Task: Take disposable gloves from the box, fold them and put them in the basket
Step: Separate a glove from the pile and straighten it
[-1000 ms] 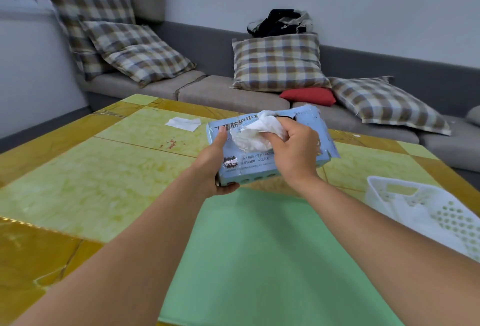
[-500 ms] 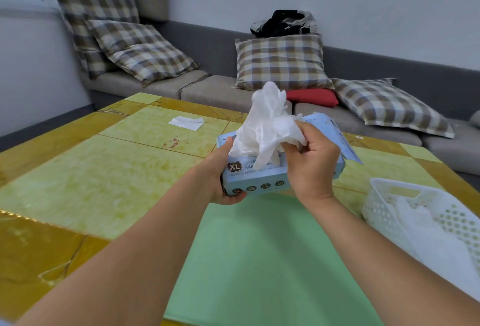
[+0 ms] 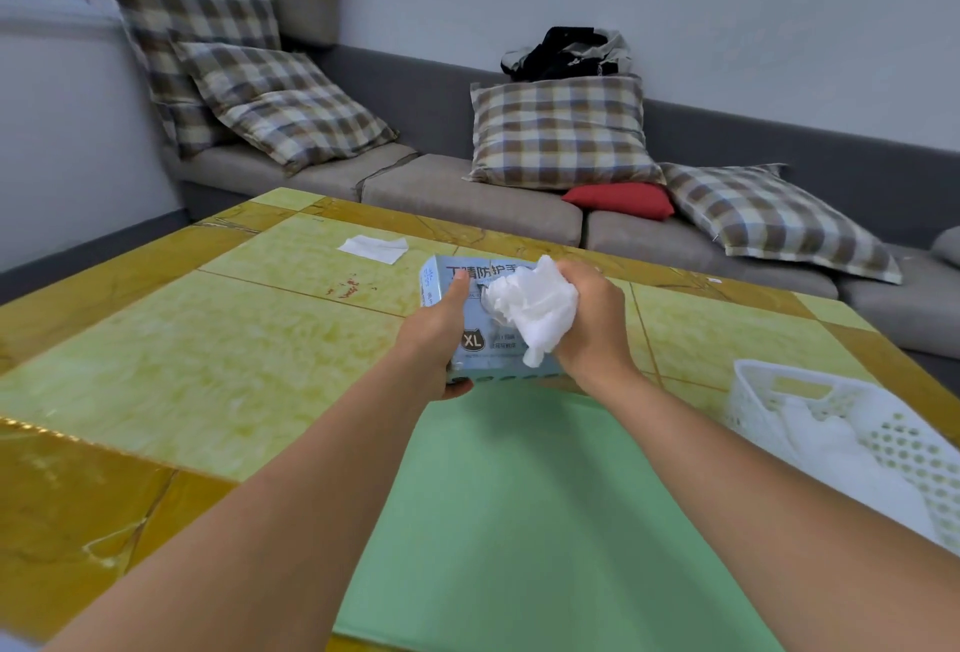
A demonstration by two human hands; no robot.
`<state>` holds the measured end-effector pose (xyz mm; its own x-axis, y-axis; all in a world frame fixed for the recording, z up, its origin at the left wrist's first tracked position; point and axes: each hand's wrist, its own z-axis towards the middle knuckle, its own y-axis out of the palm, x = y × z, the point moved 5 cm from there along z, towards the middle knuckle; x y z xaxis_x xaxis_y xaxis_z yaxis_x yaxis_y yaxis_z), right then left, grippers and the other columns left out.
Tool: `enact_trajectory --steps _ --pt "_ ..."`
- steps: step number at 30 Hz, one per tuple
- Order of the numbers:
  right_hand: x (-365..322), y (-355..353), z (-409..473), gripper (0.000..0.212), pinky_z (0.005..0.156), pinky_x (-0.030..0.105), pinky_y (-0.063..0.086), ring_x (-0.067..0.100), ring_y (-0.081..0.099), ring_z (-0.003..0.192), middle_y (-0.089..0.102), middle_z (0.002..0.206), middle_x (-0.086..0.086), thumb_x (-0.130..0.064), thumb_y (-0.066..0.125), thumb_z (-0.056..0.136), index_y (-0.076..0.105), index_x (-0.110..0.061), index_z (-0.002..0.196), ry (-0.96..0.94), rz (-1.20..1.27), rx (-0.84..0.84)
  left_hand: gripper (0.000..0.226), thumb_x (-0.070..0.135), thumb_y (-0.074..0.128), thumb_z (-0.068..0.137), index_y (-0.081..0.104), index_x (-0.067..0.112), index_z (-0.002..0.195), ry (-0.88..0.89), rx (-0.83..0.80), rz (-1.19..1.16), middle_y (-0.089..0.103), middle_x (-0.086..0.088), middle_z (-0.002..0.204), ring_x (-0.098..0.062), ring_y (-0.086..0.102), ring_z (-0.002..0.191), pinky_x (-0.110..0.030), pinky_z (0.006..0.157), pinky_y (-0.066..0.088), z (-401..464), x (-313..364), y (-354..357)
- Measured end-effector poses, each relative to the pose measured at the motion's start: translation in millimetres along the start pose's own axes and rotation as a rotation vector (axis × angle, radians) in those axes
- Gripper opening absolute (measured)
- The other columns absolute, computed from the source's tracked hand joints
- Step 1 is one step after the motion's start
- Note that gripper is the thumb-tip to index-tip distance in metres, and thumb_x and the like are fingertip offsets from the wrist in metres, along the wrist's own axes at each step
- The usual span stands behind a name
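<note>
Glove box (image 3: 478,334): pale blue card, marked XL, held up above the far edge of a green mat (image 3: 519,521) on the yellow tiled surface (image 3: 182,339). Left hand (image 3: 441,334) grips its left end, thumb laid on the top face, fingers curled underneath.

Gloves (image 3: 535,311): a crumpled white bunch at the box's top opening, clenched in the right hand (image 3: 592,324), whose fingers are closed round it; a loose tail hangs down over the box front.

Basket (image 3: 753,386): white perforated plastic, on the surface at the right edge, well apart from the box. Inside lies a heap of white material (image 3: 831,448), too blurred to make out.

Paper scrap (image 3: 373,248): white, flat on the surface beyond the box.
</note>
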<state>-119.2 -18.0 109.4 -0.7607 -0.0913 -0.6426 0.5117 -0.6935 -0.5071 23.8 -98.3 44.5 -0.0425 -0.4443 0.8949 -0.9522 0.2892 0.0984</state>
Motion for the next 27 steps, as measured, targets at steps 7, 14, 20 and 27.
enact_trajectory --steps 7,14,20,27 --pt "13 -20 -12 0.035 0.053 0.020 0.035 0.005 0.035 0.054 0.039 0.057 -0.009 0.006 0.042 0.099 0.039 -0.007 0.067 0.191 0.766 0.246 0.059 0.075 0.052 0.087 0.066 0.017 0.090 -0.143 -0.169 -0.011 0.075 -0.006 0.075 -0.027 0.071 0.072 -0.034 0.070 0.056 -8 -4 11" --pt "24 -31 -12 0.026 0.055 0.024 0.041 0.019 0.042 0.060 0.046 0.059 0.018 0.005 0.046 0.088 0.041 0.000 0.064 0.170 0.707 0.432 0.063 0.075 0.055 0.085 0.066 0.013 0.089 -0.260 -0.227 -0.075 0.076 -0.009 0.078 -0.028 0.071 0.068 -0.035 0.067 0.057 -11 -11 11" --pt "18 -33 -5 0.030 0.060 0.018 0.049 0.000 0.053 0.060 0.059 0.062 -0.020 0.003 0.062 0.087 0.049 -0.022 0.075 0.283 0.888 0.553 0.066 0.075 0.054 0.086 0.066 0.010 0.080 -0.290 -0.230 -0.118 0.074 -0.011 0.073 -0.028 0.070 0.066 -0.036 0.073 0.057 -15 -12 15" --pt "12 -36 13 0.018 0.094 0.031 0.054 0.009 0.062 0.098 0.063 0.108 -0.007 -0.007 0.054 0.102 0.055 -0.024 0.110 0.340 1.280 0.438 0.071 0.079 0.049 0.085 0.068 0.011 0.086 -0.260 -0.237 -0.146 0.075 -0.011 0.080 -0.028 0.071 0.067 -0.037 0.069 0.058 -13 -7 15"
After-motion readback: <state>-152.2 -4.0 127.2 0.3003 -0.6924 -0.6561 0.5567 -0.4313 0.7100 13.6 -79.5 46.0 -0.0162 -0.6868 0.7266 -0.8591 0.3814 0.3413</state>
